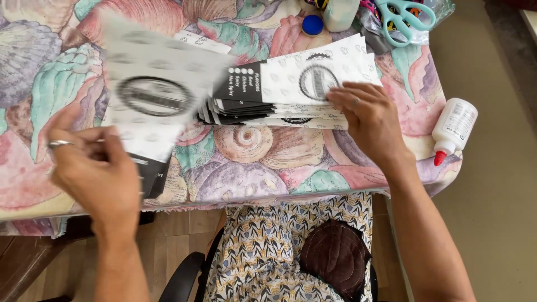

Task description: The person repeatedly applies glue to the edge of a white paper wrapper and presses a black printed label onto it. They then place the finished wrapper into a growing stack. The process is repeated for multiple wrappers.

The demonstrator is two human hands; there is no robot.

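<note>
My left hand (98, 168), with a ring on one finger, holds a white and black printed paper bag (154, 100) by its lower edge; the bag is blurred and lifted over the table's left side. A fanned stack of the same flat paper bags (291, 84) lies in the middle of the table. My right hand (369, 114) rests flat on the stack's right end, fingers spread and pressing down on the top bag.
The table wears a pastel seashell-print cloth (251, 162). A white glue bottle with a red tip (454, 130) lies at the right edge. Teal-handled scissors (404, 18), a blue cap (312, 25) and a white bottle (339, 12) sit at the back. A patterned chair cushion (268, 251) is below.
</note>
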